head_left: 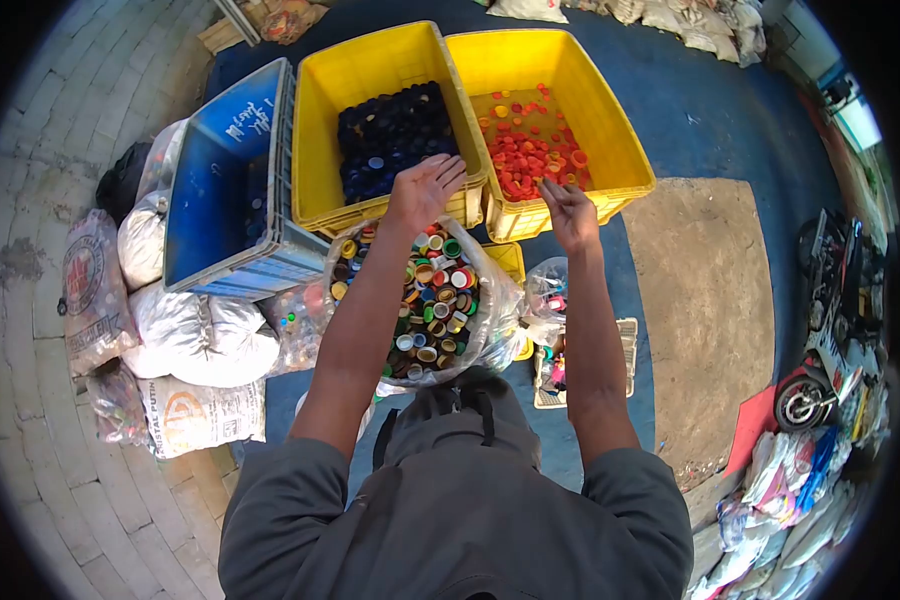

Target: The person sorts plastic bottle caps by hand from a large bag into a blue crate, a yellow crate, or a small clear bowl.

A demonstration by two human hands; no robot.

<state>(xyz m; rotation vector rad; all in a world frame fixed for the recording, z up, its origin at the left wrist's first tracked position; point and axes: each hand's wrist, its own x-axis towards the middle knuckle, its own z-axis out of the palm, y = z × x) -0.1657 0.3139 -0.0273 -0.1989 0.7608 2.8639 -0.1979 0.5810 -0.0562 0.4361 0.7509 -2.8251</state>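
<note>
My left hand [425,190] is open, fingers stretched out, above the near rim of a yellow bin [315,150] that holds dark blue bottle caps [395,140]. Nothing lies on its palm. Over the near edge of a second yellow bin [620,150], my right hand [572,212] has its fingers extended and slightly bent. I make out no cap in it. Red and orange bottle caps [525,165] lie in that bin. Below and between my forearms, a clear plastic sack [500,290] stands full of mixed-colour bottle caps [435,300].
A blue bin [200,200] with some dark caps stands left. Stuffed sacks [205,335] are piled beside it. Near my right forearm are a small clear bag [548,285] and a pale crate [627,355]. A motorbike [820,380] and more bags [770,480] stand far right.
</note>
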